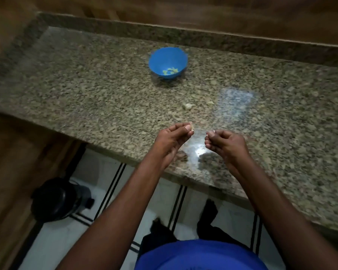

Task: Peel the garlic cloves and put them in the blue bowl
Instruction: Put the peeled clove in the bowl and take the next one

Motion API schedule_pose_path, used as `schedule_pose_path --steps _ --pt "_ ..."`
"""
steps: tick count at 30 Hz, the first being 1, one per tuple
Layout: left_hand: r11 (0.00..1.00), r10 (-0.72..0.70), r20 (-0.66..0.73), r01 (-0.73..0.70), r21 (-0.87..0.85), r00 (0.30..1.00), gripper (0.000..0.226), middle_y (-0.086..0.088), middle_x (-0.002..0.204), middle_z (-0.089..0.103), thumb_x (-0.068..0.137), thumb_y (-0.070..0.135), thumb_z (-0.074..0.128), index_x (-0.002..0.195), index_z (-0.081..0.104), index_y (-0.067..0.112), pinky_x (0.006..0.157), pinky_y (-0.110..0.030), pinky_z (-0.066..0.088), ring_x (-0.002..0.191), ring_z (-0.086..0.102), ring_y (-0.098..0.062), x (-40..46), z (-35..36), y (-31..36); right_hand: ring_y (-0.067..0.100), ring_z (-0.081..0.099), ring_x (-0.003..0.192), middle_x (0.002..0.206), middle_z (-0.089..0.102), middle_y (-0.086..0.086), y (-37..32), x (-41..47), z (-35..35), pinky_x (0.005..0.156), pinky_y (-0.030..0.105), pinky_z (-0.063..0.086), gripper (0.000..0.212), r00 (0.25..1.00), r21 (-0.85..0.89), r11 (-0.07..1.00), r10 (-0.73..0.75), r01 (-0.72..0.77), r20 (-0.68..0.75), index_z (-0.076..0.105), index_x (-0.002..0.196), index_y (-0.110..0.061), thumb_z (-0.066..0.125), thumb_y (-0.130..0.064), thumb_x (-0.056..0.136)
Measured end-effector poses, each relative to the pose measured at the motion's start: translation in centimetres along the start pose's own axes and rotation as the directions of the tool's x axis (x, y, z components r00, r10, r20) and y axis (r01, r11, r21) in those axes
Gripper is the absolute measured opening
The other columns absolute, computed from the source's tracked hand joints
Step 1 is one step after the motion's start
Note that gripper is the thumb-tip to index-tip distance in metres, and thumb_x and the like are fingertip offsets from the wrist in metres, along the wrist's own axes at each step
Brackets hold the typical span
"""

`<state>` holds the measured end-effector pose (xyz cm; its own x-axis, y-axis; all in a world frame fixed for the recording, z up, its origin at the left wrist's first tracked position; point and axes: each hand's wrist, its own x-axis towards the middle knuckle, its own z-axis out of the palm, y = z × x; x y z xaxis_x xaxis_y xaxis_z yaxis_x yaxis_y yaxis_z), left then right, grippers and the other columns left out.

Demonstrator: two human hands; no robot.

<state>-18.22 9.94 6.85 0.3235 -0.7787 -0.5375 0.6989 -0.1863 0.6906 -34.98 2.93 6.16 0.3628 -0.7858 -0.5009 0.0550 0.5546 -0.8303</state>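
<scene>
A blue bowl [167, 62] stands toward the back of the granite counter [86, 90], with several pale peeled garlic cloves [170, 71] in its bottom. My left hand [174, 139] hovers over the counter's front edge and pinches a small garlic clove [250, 127] between thumb and fingertips. My right hand [225, 142] is a short gap to its right, fingers curled; whether it holds a scrap of skin I cannot tell. A pale piece of garlic [187, 106] lies on the counter between the hands and the bowl, and a smaller scrap [210, 102] lies to its right.
A raised granite lip [183, 34] runs along the back of the counter against a wooden wall. Below the counter on the tiled floor stands a dark round container [57, 199] at the left. My feet [207, 215] show on the floor.
</scene>
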Motion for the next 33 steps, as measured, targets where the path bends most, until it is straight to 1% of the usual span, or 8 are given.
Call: schedule_pose_path --steps 6,9,12,15,19,24,27,33 --pt "0.97 0.146 -0.153 -0.171 -0.17 0.977 0.017 -0.006 0.081 0.075 0.094 -0.01 0.06 0.091 0.071 0.002 0.07 -0.017 0.059 0.072 0.074 -0.013 -7.8 -12.8 6.4 0.021 0.073 0.075 0.083 0.073 0.012 2.3 -3.7 14.2 0.073 0.025 0.061 0.016 0.963 -0.024 0.998 0.064 -0.06 0.26 0.067 0.106 0.009 0.068 0.003 0.091" --pt "0.933 0.228 -0.252 -0.285 -0.22 0.941 0.022 -0.005 0.077 0.075 0.096 -0.01 0.057 0.088 0.073 0.003 0.064 -0.015 0.057 0.067 0.072 -0.01 -12.7 -22.1 9.6 0.018 0.068 0.071 0.081 0.07 0.012 6.7 -6.6 24.3 0.069 0.023 0.059 0.014 0.92 -0.105 0.991 0.12 -0.086 0.374 0.067 0.106 0.007 0.065 0.002 0.093" --pt "0.893 0.292 -0.323 -0.378 -0.244 0.9 0.032 -0.004 0.079 0.075 0.097 -0.01 0.055 0.081 0.079 0.007 0.064 -0.014 0.057 0.069 0.073 -0.009 -17.4 -30.8 12.6 0.017 0.062 0.068 0.077 0.068 0.012 11.5 -9.8 33.8 0.071 0.025 0.053 0.011 0.862 -0.2 0.979 0.132 -0.037 0.489 0.069 0.102 0.005 0.064 -0.002 0.096" --pt "0.852 0.345 -0.416 -0.467 -0.237 0.841 0.019 -0.004 0.078 0.075 0.097 -0.01 0.055 0.093 0.07 0.002 0.065 -0.014 0.057 0.069 0.072 -0.007 -22.6 -38.8 15.3 0.016 0.066 0.068 0.082 0.07 0.014 15.7 -13.1 42.5 0.063 0.022 0.056 0.017 0.82 -0.249 0.967 0.184 -0.053 0.542 0.072 0.106 0.004 0.068 -0.007 0.094" --pt "0.782 0.369 -0.549 -0.57 -0.254 0.75 0.013 -0.005 0.079 0.075 0.097 -0.007 0.056 0.098 0.068 -0.001 0.066 -0.014 0.058 0.069 0.071 -0.008 -28.6 -47.8 17.8 0.023 0.066 0.074 0.086 0.069 0.02 20.0 -16.6 52.1 0.076 0.032 0.056 0.019 0.747 -0.266 0.96 0.238 -0.086 0.62 0.074 0.099 0.004 0.075 -0.008 0.085" --pt "0.7 0.352 -0.672 -0.66 -0.273 0.651 0.016 -0.004 0.078 0.075 0.1 -0.007 0.054 0.099 0.068 -0.001 0.069 -0.013 0.058 0.07 0.071 -0.008 -33.1 -56.9 18.8 0.018 0.064 0.067 0.075 0.067 0.012 24.6 -18.0 60.6 0.076 0.03 0.058 0.006 0.646 -0.398 0.917 0.299 0.009 0.702 0.07 0.094 0.002 0.068 -0.004 0.093" --pt "0.669 0.32 -0.716 -0.683 -0.293 0.62 0.014 -0.007 0.082 0.074 0.099 -0.005 0.057 0.103 0.069 -0.001 0.071 -0.015 0.058 0.073 0.072 -0.01 -34.2 -61.5 18.7 0.017 0.065 0.066 0.075 0.069 0.01 27.1 -17.5 64.4 0.074 0.028 0.06 0.008 0.623 -0.467 0.883 0.341 0.044 0.704 0.07 0.096 0.002 0.068 -0.005 0.094" --pt "0.642 0.263 -0.776 -0.705 -0.302 0.573 0.013 -0.01 0.085 0.073 0.098 -0.003 0.059 0.106 0.07 -0.001 0.076 -0.017 0.059 0.078 0.07 -0.013 -33.8 -69.8 19.9 0.018 0.068 0.069 0.08 0.071 0.011 32.0 -15.0 72.3 0.074 0.029 0.062 0.014 0.599 -0.558 0.83 0.447 0.0 0.665 0.069 0.103 0.003 0.07 -0.007 0.094"
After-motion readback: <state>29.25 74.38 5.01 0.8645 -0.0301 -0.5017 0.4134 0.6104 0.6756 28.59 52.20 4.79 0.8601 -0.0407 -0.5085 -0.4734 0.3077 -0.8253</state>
